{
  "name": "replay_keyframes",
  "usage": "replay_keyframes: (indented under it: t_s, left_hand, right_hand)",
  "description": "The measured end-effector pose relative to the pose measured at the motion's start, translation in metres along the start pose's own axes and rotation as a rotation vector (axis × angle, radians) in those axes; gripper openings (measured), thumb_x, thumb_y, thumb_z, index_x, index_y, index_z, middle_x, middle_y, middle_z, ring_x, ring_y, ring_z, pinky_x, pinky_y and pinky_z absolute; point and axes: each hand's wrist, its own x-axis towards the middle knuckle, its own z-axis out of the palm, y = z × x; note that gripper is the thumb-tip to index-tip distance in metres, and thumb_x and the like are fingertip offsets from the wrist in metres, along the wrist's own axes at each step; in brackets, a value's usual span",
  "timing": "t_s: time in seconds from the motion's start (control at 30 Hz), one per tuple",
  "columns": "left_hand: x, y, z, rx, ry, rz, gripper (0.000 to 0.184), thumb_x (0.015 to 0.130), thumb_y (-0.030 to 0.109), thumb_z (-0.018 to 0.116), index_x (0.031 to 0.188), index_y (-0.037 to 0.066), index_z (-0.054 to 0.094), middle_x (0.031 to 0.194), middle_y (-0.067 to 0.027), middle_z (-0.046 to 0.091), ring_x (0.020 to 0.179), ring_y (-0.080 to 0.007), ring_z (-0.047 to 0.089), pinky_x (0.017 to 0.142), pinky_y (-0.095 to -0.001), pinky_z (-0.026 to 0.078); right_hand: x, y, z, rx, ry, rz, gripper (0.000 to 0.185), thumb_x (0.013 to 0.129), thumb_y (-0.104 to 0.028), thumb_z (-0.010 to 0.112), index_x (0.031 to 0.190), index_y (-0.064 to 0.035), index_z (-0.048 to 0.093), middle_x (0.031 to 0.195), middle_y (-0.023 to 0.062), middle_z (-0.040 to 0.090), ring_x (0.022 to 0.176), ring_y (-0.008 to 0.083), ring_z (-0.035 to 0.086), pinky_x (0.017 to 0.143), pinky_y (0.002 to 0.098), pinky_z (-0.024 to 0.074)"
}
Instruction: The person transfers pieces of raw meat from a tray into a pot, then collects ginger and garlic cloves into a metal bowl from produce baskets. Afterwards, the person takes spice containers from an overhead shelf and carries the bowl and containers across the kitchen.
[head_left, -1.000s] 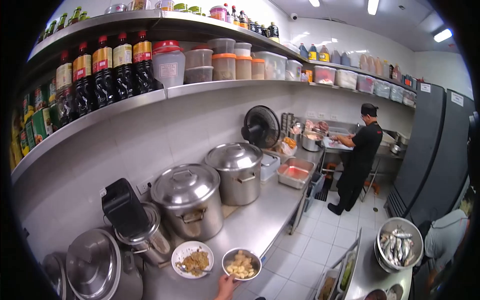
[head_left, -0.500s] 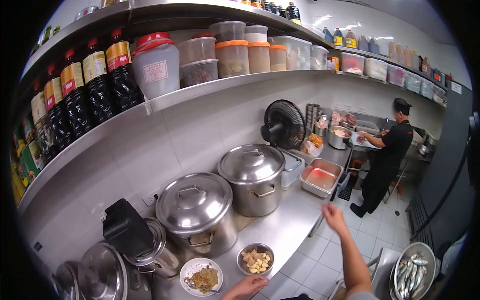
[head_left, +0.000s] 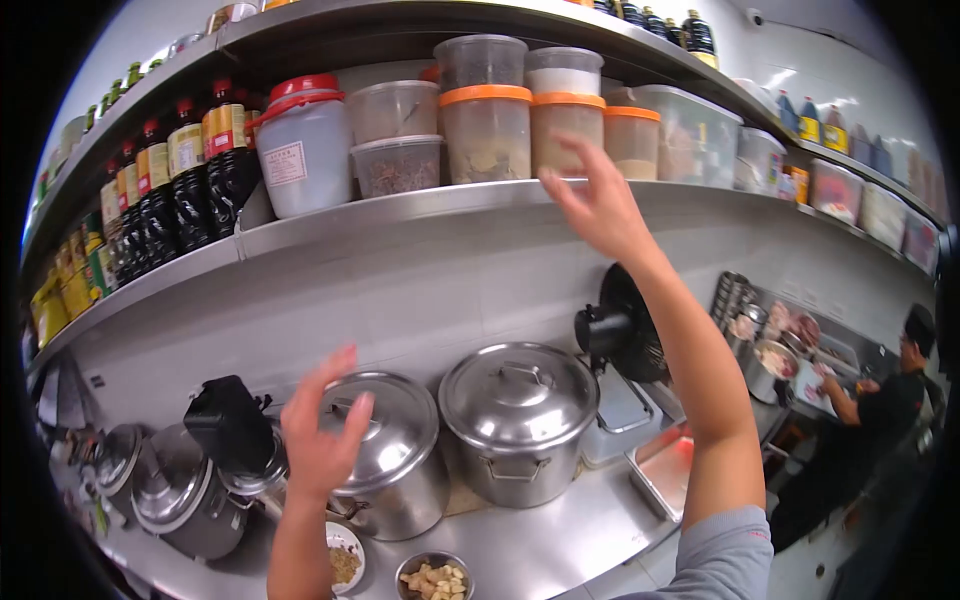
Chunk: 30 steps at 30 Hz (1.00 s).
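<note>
My right hand (head_left: 600,205) is raised to the lower shelf, fingers spread and empty. Its fingertips overlap an orange-lidded tub (head_left: 567,112) of tan powder; I cannot tell whether they touch it. Beside that stand a smaller orange-lidded tub (head_left: 632,145) and a larger orange-lidded tub (head_left: 487,140). Lower down, my left hand (head_left: 325,430) hangs in the air, open, in front of a lidded steel stockpot (head_left: 400,500). Below it, my forearm partly hides a white plate (head_left: 361,560) of brownish chopped food. A metal bowl (head_left: 403,578) holds pale pieces like ginger and garlic.
Another lidded stockpot (head_left: 520,470) stands on the steel counter (head_left: 580,545), with a black fan (head_left: 635,325) behind it. Dark sauce bottles (head_left: 190,190) and a red-lidded jar (head_left: 300,160) line the shelf (head_left: 400,205). A co-worker (head_left: 890,400) stands at the far right.
Both my hands have risen from counter level, the right one up to the shelf tubs, and their fingers have spread. The view has tilted up, bringing the shelf closer.
</note>
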Motion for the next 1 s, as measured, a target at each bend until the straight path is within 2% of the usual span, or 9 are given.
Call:
replay_keyframes:
  t_s: [0.17, 0.37, 0.57, 0.7, 0.83, 0.87, 0.93, 0.97, 1.0]
  left_hand:
    - [0.114, 0.012, 0.052, 0.702, 0.180, 0.256, 0.052, 0.081, 0.015, 0.068, 0.130, 0.006, 0.051, 0.143, -0.0169, 0.043, 0.131, -0.0410, 0.038, 0.109, -0.0465, 0.032]
    - [0.163, -0.037, 0.060, 1.032, 0.083, 0.112, 0.066, 0.082, 0.040, 0.069, 0.135, 0.011, 0.045, 0.136, -0.0156, 0.045, 0.131, -0.0404, 0.036, 0.112, -0.0553, 0.022]
    - [0.160, -0.047, 0.065, 0.947, 0.148, 0.089, 0.071, 0.079, 0.049, 0.070, 0.134, 0.011, 0.044, 0.128, -0.0134, 0.045, 0.132, -0.0393, 0.032, 0.113, -0.0582, 0.016]
    - [0.158, -0.056, 0.062, 0.915, 0.171, 0.163, 0.074, 0.078, 0.050, 0.071, 0.134, 0.012, 0.043, 0.128, -0.0134, 0.043, 0.131, -0.0413, 0.032, 0.112, -0.0604, 0.015]
    - [0.157, -0.056, 0.060, 0.861, 0.176, 0.171, 0.073, 0.079, 0.052, 0.070, 0.134, 0.011, 0.044, 0.128, -0.0137, 0.044, 0.132, -0.0418, 0.031, 0.112, -0.0611, 0.014]
    - [0.157, -0.056, 0.060, 0.869, 0.176, 0.169, 0.074, 0.079, 0.053, 0.069, 0.135, 0.012, 0.044, 0.129, -0.0142, 0.045, 0.132, -0.0417, 0.031, 0.112, -0.0607, 0.014]
    - [0.156, -0.055, 0.059, 0.860, 0.167, 0.157, 0.075, 0.079, 0.054, 0.069, 0.136, 0.012, 0.043, 0.129, -0.0147, 0.045, 0.133, -0.0416, 0.030, 0.112, -0.0604, 0.014]
    - [0.156, -0.055, 0.057, 0.844, 0.158, 0.160, 0.076, 0.080, 0.055, 0.068, 0.138, 0.012, 0.043, 0.131, -0.0153, 0.045, 0.132, -0.0422, 0.032, 0.113, -0.0591, 0.014]
    - [0.157, -0.055, 0.055, 0.828, 0.148, 0.162, 0.077, 0.080, 0.056, 0.067, 0.139, 0.012, 0.043, 0.133, -0.0160, 0.044, 0.131, -0.0429, 0.033, 0.113, -0.0579, 0.014]
  right_hand:
    - [0.134, 0.043, 0.040, -0.101, 0.341, -0.129, 0.058, 0.086, -0.039, 0.064, 0.133, -0.0086, 0.048, 0.123, 0.0251, 0.053, 0.114, 0.0414, 0.053, 0.095, 0.0469, 0.0447]
    - [0.194, 0.036, 0.066, -0.230, 0.094, 0.213, 0.081, 0.080, -0.059, 0.064, 0.141, -0.0133, 0.035, 0.126, 0.0291, 0.052, 0.116, 0.0497, 0.051, 0.099, 0.0539, 0.0412]
    - [0.205, 0.038, 0.072, -0.076, 0.262, 0.224, 0.073, 0.070, -0.051, 0.079, 0.116, -0.0057, 0.044, 0.105, 0.0272, 0.064, 0.104, 0.0420, 0.062, 0.091, 0.0477, 0.0486]
    - [0.209, 0.044, 0.058, -0.046, 0.316, 0.169, 0.082, 0.065, -0.059, 0.080, 0.116, -0.0038, 0.048, 0.109, 0.0271, 0.063, 0.104, 0.0411, 0.062, 0.093, 0.0447, 0.0483]
    - [0.219, 0.053, 0.035, 0.100, 0.198, 0.143, 0.100, 0.059, -0.069, 0.079, 0.126, -0.0003, 0.049, 0.111, 0.0232, 0.063, 0.099, 0.0299, 0.065, 0.090, 0.0375, 0.0497]
    - [0.217, 0.050, 0.029, 0.113, 0.143, 0.119, 0.094, 0.065, -0.067, 0.078, 0.124, -0.0008, 0.046, 0.102, 0.0146, 0.060, 0.093, 0.0199, 0.061, 0.079, 0.0317, 0.0517]
    - [0.210, 0.045, 0.022, 0.336, 0.097, 0.117, 0.101, 0.059, -0.066, 0.082, 0.126, 0.0017, 0.047, 0.110, 0.0205, 0.063, 0.091, 0.0215, 0.066, 0.082, 0.0324, 0.0518]
    - [0.199, 0.035, 0.016, 0.363, 0.072, 0.050, 0.087, 0.068, -0.061, 0.079, 0.123, 0.0005, 0.051, 0.109, 0.0182, 0.065, 0.089, 0.0188, 0.066, 0.075, 0.0290, 0.0529]
    - [0.182, -0.001, -0.003, 0.391, -0.030, 0.080, 0.084, 0.079, -0.050, 0.075, 0.131, 0.0034, 0.036, 0.124, 0.0235, 0.051, 0.116, 0.0290, 0.054, 0.097, 0.0398, 0.0460]
